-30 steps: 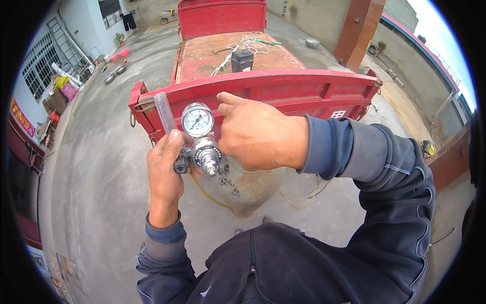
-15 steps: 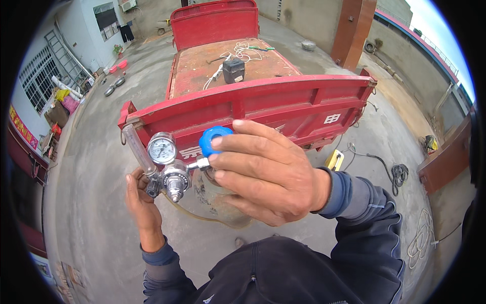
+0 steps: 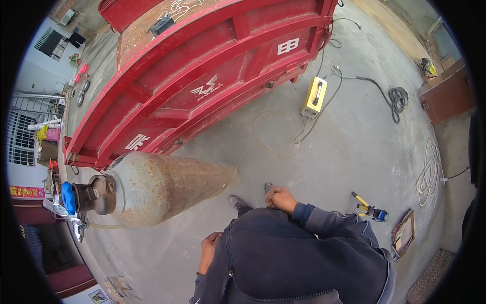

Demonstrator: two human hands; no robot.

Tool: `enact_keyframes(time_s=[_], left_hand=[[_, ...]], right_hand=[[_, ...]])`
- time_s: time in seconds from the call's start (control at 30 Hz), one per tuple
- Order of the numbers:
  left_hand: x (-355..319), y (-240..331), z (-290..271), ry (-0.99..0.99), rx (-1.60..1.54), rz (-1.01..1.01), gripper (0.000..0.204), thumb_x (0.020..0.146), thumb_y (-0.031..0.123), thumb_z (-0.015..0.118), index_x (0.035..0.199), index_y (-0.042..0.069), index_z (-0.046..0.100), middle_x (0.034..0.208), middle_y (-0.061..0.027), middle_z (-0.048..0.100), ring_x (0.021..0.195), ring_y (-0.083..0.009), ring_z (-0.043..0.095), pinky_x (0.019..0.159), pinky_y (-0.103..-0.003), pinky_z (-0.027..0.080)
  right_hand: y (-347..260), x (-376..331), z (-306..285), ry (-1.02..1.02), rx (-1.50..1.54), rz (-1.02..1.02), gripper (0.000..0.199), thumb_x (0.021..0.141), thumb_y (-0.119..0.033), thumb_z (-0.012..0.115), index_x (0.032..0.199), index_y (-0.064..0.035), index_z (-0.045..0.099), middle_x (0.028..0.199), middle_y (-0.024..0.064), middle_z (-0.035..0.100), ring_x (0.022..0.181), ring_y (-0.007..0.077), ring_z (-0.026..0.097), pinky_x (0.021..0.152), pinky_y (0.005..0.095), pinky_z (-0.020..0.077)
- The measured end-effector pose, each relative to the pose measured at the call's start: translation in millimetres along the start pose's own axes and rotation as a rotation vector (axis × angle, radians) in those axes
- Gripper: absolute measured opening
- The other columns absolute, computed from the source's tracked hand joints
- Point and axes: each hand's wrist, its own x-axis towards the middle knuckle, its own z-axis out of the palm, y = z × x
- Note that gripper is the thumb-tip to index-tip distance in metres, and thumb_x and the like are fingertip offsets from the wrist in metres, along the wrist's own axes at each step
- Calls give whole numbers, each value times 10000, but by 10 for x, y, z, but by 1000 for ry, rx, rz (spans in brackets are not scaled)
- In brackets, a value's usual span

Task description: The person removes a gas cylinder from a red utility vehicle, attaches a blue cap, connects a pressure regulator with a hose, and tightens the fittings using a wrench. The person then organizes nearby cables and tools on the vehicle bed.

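Observation:
My right hand [image 3: 281, 199] is in front of my body, fingers curled into a loose fist with nothing visible in them. My left hand [image 3: 206, 251] hangs by my jacket, which partly hides its fingers. Neither touches the tall rusty grey gas cylinder [image 3: 167, 185] at the left. A blue valve handwheel [image 3: 68, 197] sits at its brown neck [image 3: 96, 194]. Beside the wheel, the metal regulator [image 3: 77, 223] is attached, its gauge [image 3: 59, 209] seen edge-on. From there a thin yellowish hose [image 3: 109, 226] runs behind the cylinder.
A red truck bed [image 3: 212, 76] stands beyond the cylinder. On the concrete floor lie a yellow welding machine [image 3: 314, 96], a coiled black cable [image 3: 398, 101], a pale coiled cord [image 3: 428, 175], a yellow-and-black tool [image 3: 371, 209] and a framed tray [image 3: 403, 234].
My right hand has left the blue handwheel and my left hand the regulator; both are drawn back to my body. The view has turned right and down, bringing the whole cylinder into sight.

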Motion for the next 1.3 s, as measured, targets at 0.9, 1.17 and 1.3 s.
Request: enact_keyframes(time_s=[0.9,1.17,1.3], left_hand=[[-496,-640,-372,24,258,221,441,1003,374,726,1302,50,739,1051,-185,820,1029,-375,783,923,-464,604],[-1364,-3021,-691,79,189,-54,462,991,423,730,1283,68,772,1107,-212,820,1056,-395,783,964,-472,605],[-1735,-3576,-1026,73,29,-109,452,1000,385,734,1294,43,762,1109,-222,816,991,-359,803,927,-454,624]], right_hand=[[1348,-243,-192,-224,-1577,-168,400,926,-344,708,1136,-13,786,1145,252,795,1106,425,764,974,524,603],[1095,-395,2018,-221,-1520,-480,339,935,-289,682,1141,-34,770,1098,276,783,1051,451,754,940,552,593],[1381,-324,2684,-38,-1394,-618,330,948,-295,679,1123,-29,765,1082,270,784,1039,453,753,943,550,590]])
